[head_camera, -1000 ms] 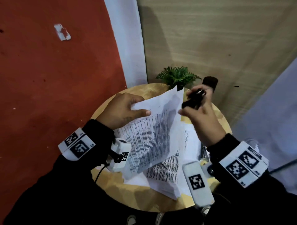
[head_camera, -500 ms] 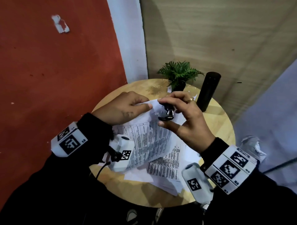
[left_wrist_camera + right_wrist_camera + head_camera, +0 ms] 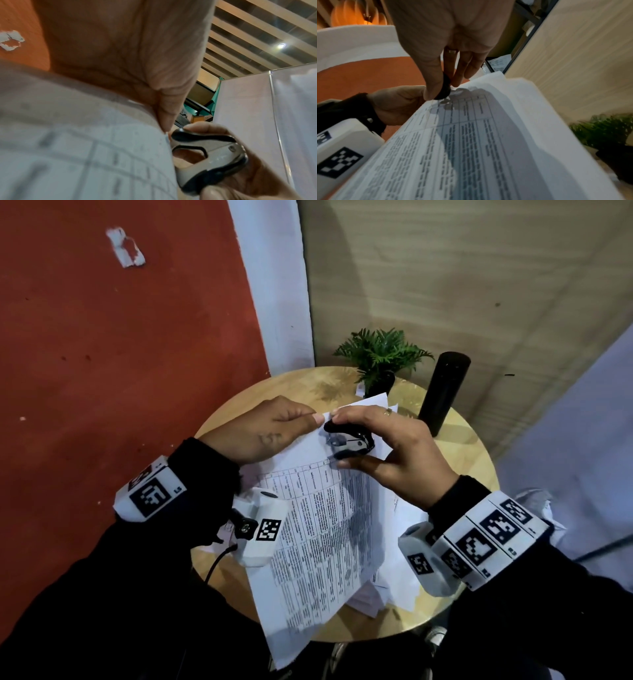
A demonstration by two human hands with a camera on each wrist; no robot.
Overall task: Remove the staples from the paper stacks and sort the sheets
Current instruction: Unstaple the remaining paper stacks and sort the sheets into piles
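A stapled stack of printed sheets (image 3: pixel 318 529) is held up over the round wooden table (image 3: pixel 479 474). My left hand (image 3: pixel 270 429) pinches the stack's top left corner between thumb and fingers. My right hand (image 3: pixel 383 446) grips a black and metal staple remover (image 3: pixel 349 440), thumb on one grip and index finger on the other. The remover's claws sit at the corner of the stack (image 3: pixel 164 136), right beside my left thumb tip. The same stack (image 3: pixel 479 142) fills the right wrist view, with the remover (image 3: pixel 444 88) at its top edge. The staple itself is not visible.
More loose printed sheets (image 3: pixel 397 577) lie on the table under the held stack. A small potted plant (image 3: pixel 380 357) and a tall black bottle (image 3: pixel 443 392) stand at the table's far edge. A red wall is on the left and a crumpled paper (image 3: pixel 534 505) lies off the table's right edge.
My right hand brought the staple remover from up near the bottle down and left to the stack's corner. The stack has been lowered and tilted flatter, with my left hand still at its corner.
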